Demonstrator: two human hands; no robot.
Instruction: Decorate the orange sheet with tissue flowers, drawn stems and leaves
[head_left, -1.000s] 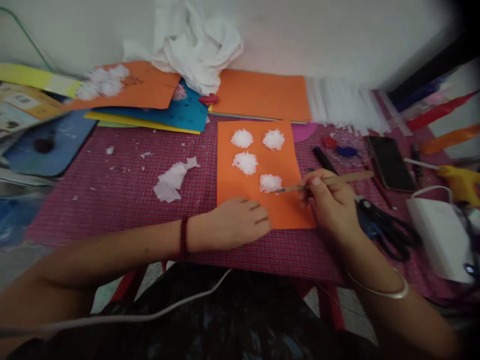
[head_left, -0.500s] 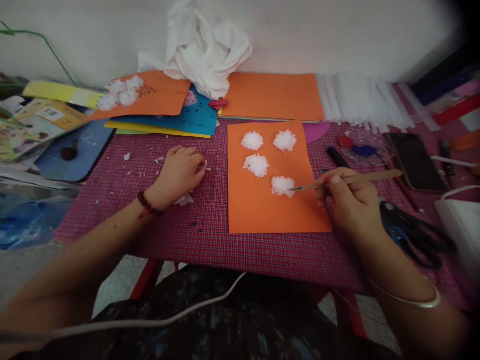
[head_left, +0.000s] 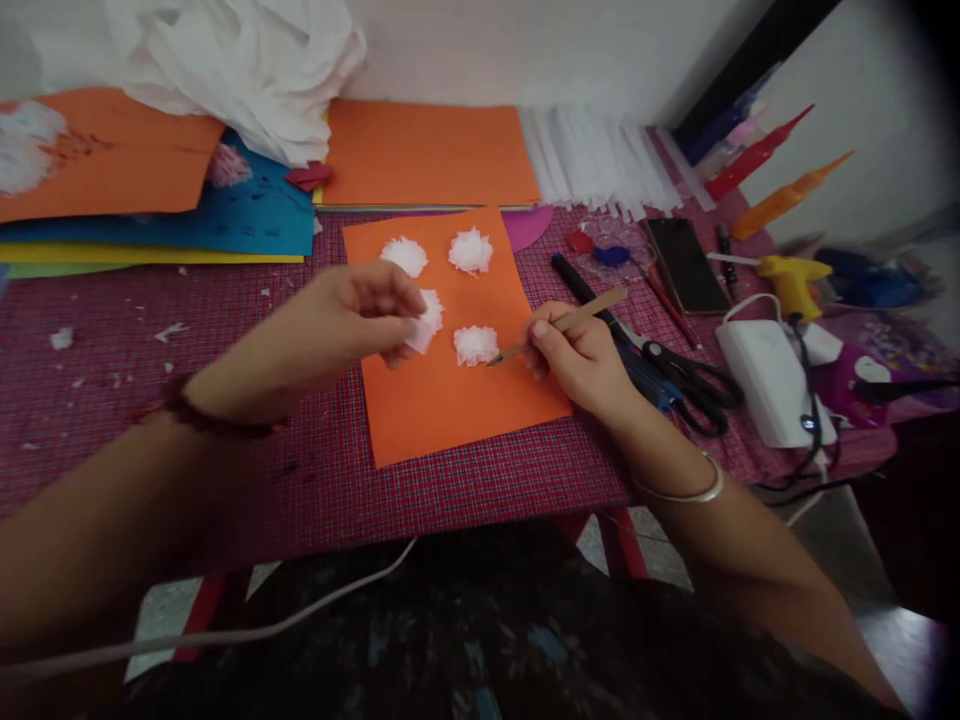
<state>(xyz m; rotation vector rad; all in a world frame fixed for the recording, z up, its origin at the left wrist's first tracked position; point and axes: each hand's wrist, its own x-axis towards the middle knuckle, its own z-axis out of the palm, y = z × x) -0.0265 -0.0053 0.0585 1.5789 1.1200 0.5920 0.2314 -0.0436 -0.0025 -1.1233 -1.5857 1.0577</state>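
Note:
My left hand (head_left: 367, 315) pinches a small piece of white tissue paper (head_left: 417, 338) between thumb and fingers, over the left side of an orange sheet (head_left: 442, 420). Fluffy white paper tufts sit on that sheet: one at the upper left (head_left: 403, 255), one at the upper right (head_left: 470, 251), and one partly hidden behind my left fingers. In my right hand (head_left: 577, 355) is a flat wooden stick (head_left: 592, 307) with a dark tip. Its tip touches or nearly touches the edge of the lower right tuft (head_left: 475, 345).
At the back are an orange pad (head_left: 427, 155), white strips (head_left: 600, 165) and crumpled white tissue (head_left: 247, 70). Black scissors (head_left: 690, 375), a phone (head_left: 684, 265), a white box (head_left: 772, 385) and a yellow glue gun (head_left: 795, 282) lie on the right. Paper scraps (head_left: 62, 338) dot the left side.
My left hand has left the checked cloth and come over the orange sheet with a white paper piece. The stick stays by the lower right tuft. The view has swung right.

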